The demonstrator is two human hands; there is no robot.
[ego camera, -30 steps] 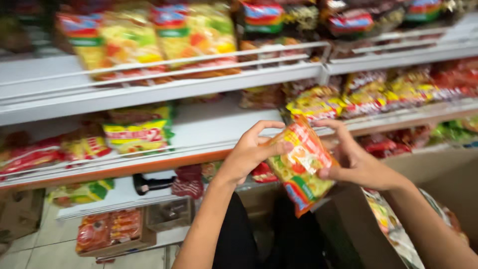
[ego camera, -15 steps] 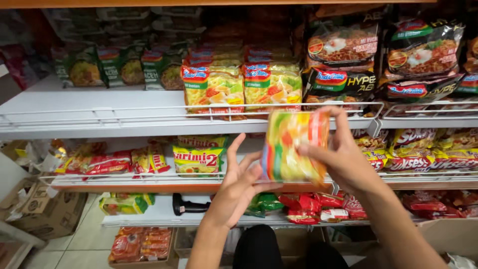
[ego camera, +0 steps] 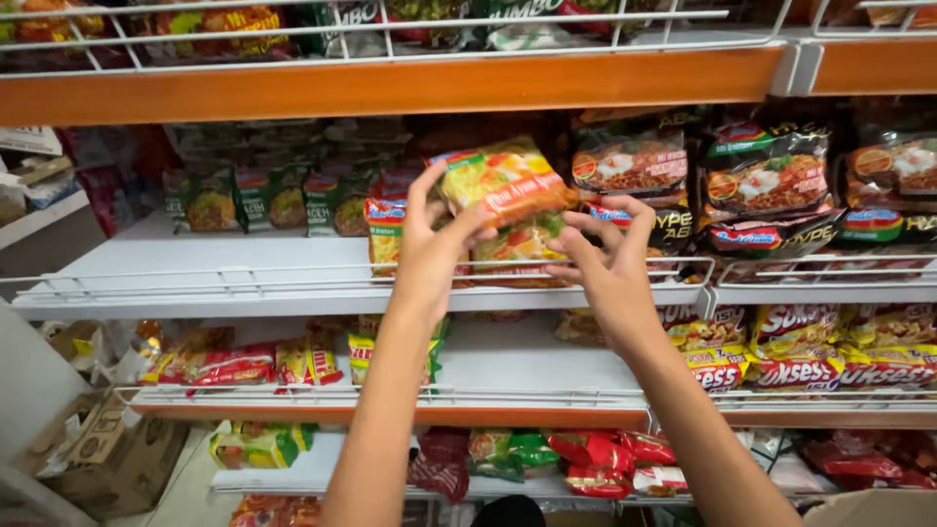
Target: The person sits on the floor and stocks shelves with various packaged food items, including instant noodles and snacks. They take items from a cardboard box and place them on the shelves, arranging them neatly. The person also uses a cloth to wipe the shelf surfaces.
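A yellow, green and orange instant noodle packet [ego camera: 503,181] is raised in front of the middle white shelf [ego camera: 244,268]. My left hand [ego camera: 429,249] grips its left side, thumb on the front. My right hand [ego camera: 610,263] is at the packet's lower right edge, fingers spread and touching it. Behind the packet, more packets of the same kind [ego camera: 390,229] stand on the shelf behind a white wire rail [ego camera: 293,278].
Dark noodle packs [ego camera: 766,181] fill the shelf to the right, green ones [ego camera: 264,200] to the left. An orange-edged shelf [ego camera: 390,88] runs above. Lower shelves hold red and yellow packets [ego camera: 800,351]. Cardboard boxes [ego camera: 107,454] sit on the floor at lower left.
Both hands have lifted the packet higher and toward the middle shelf. The view has tilted up, so the orange-edged upper shelf now shows.
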